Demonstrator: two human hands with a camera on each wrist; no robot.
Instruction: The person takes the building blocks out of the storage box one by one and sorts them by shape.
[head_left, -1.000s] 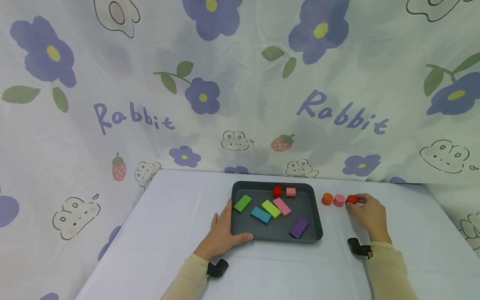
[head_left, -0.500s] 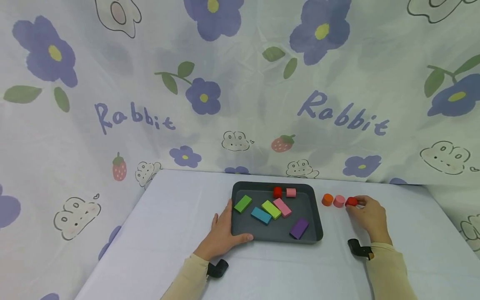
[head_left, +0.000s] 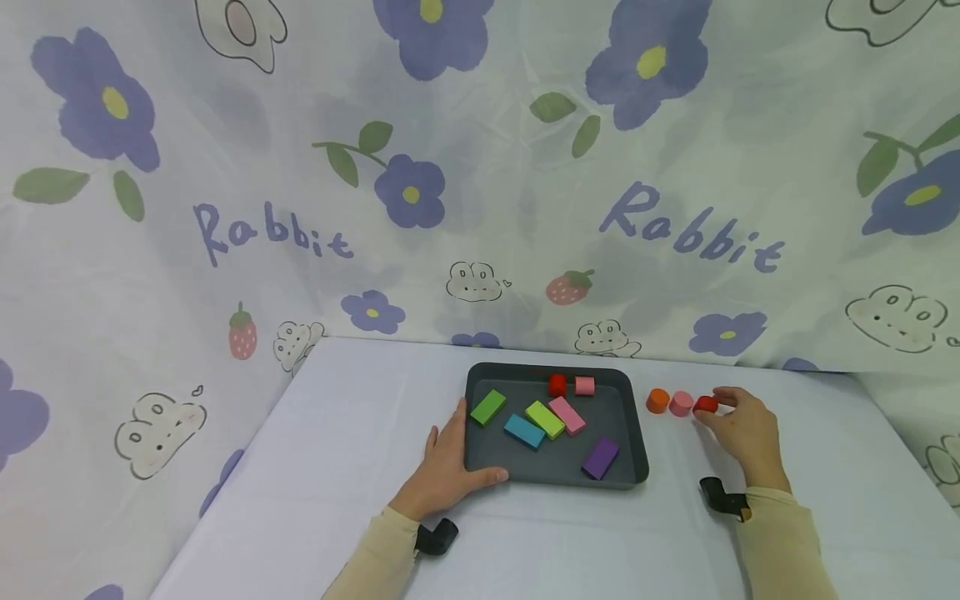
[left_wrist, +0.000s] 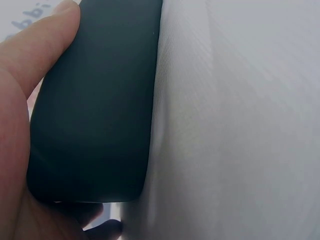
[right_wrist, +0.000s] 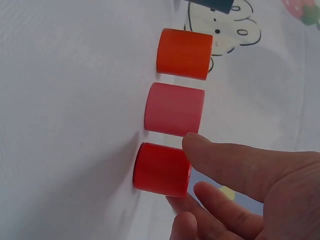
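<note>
Currently, my right hand point(head_left: 747, 432) has thumb and fingertips curled round the red cylinder point(right_wrist: 161, 170); how firm the pinch is, I cannot tell. The cylinder stands upright on the white tabletop point(head_left: 322, 450), near its far edge, between the tray point(head_left: 525, 463) and the far right corner. It closes the right end of a row: orange cylinder point(right_wrist: 184, 54) nearest the tray, pink cylinder point(right_wrist: 174, 108) in the middle, narrow gaps between.

My left hand point(head_left: 447, 467) brackets the tray's near left corner, fingers extended along its left side, thumb along the near rim. Inside the tray: five coloured blocks, plus two more cylinders by its far edge.

Step in hand (judgement): handling the row's end piece, either setting it in line or taking it up; not settled by these views. Next move, if setting down: part thumb and fingers evenly, back away without brushing the pink neighbour. If lifting: firm the pinch first, then raise straight. Left hand should simply steady the tray.
</note>
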